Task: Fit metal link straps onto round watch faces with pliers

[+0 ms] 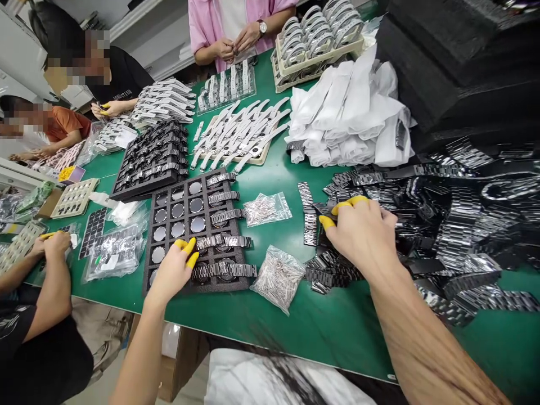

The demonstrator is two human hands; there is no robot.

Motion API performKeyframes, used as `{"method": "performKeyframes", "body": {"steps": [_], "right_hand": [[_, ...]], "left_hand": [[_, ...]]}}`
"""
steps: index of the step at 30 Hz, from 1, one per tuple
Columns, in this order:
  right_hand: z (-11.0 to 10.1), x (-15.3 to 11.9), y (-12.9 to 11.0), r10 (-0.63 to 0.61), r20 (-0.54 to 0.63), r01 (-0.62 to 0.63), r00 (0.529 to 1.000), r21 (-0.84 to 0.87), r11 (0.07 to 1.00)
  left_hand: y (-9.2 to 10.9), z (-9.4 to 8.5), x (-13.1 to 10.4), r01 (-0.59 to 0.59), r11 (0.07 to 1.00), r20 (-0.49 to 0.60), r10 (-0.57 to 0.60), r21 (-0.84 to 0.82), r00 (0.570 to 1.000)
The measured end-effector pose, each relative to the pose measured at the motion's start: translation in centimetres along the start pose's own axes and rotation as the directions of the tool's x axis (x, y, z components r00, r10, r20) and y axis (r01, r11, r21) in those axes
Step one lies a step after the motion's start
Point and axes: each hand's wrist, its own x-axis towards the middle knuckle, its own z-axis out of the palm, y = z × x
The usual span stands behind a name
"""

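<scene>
My left hand [172,273], with yellow finger covers, is over the black foam tray [147,247] of round watch faces. Its bent fingers touch a black metal watch band [205,242] in the tray. My right hand [363,233], also with yellow finger covers, reaches to the near left part of a big pile of black metal bands [459,225]. Between its fingers is the end of a thin dark tool [316,208], mostly hidden. Two clear bags of small metal pins [279,278] lie between my hands.
White-strapped watches [240,135] on a tray and white wrapped bundles [346,118] lie farther back. Another foam tray [149,157] holds black-banded watches. Plastic bags [116,253] lie at the left. Several people work around the green table [270,332].
</scene>
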Motion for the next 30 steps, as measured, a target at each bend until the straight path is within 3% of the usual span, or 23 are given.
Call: {"method": "performKeyframes", "body": {"steps": [3,5,7,9,12,16,18,20,24,27,29,30], "right_hand": [[-0.4,0.3,0.3,0.025,0.044,-0.028,0.999,0.069,0.997],[-0.6,0.4,0.5,0.016,0.032,-0.019,0.999,0.110,0.994],[-0.8,0.5,0.6,0.008,-0.033,-0.002,0.999,0.159,0.987],[-1.4,0.4,0.3,-0.001,-0.165,0.043,0.986,0.249,0.968],[-3.0,-0.4,-0.6,-0.040,-0.383,0.227,0.923,0.456,0.861],[-4.9,-2.4,-2.2,-0.150,-0.479,0.451,0.865,0.608,0.653],[-5.1,-3.3,-2.9,-0.234,-0.487,0.531,0.841,0.665,0.525],[-4.7,-3.7,-3.4,-0.282,-0.456,0.536,0.844,0.739,0.408],[-3.3,-3.8,-3.9,-0.268,-0.305,0.369,0.914,0.899,0.236],[-2.5,-3.4,-3.9,-0.257,-0.199,0.242,0.946,0.959,0.146],[-2.1,-3.0,-3.6,-0.328,-0.107,0.181,0.939,0.962,0.203],[-2.0,-2.8,-3.4,-0.398,-0.044,0.163,0.916,0.949,0.271]], "left_hand": [[1.8,-2.2,0.5,0.076,0.970,0.005,-0.077,-0.231,0.997],[4.2,-3.2,0.9,0.044,0.907,-0.070,-0.080,-0.419,0.994],[7.4,-3.2,1.5,-0.027,0.811,-0.079,-0.023,-0.585,0.997],[10.9,-2.4,2.4,-0.059,0.705,-0.027,0.056,-0.707,0.998],[15.1,-0.1,4.4,-0.095,0.580,-0.006,0.154,-0.809,0.988],[18.4,2.8,6.7,-0.240,0.477,-0.077,0.336,-0.845,0.939],[19.2,3.5,7.1,-0.271,0.417,-0.078,0.425,-0.868,0.902],[19.5,3.8,7.2,-0.293,0.363,-0.109,0.448,-0.885,0.887],[19.4,3.8,6.5,-0.336,0.302,-0.197,0.408,-0.892,0.892],[18.6,3.9,5.8,-0.097,0.072,-0.057,0.433,-0.993,0.900],[17.5,3.6,5.3,0.083,-0.118,0.024,0.431,-0.990,0.902],[16.9,3.3,5.2,0.119,-0.194,0.030,0.407,-0.974,0.913]]}}
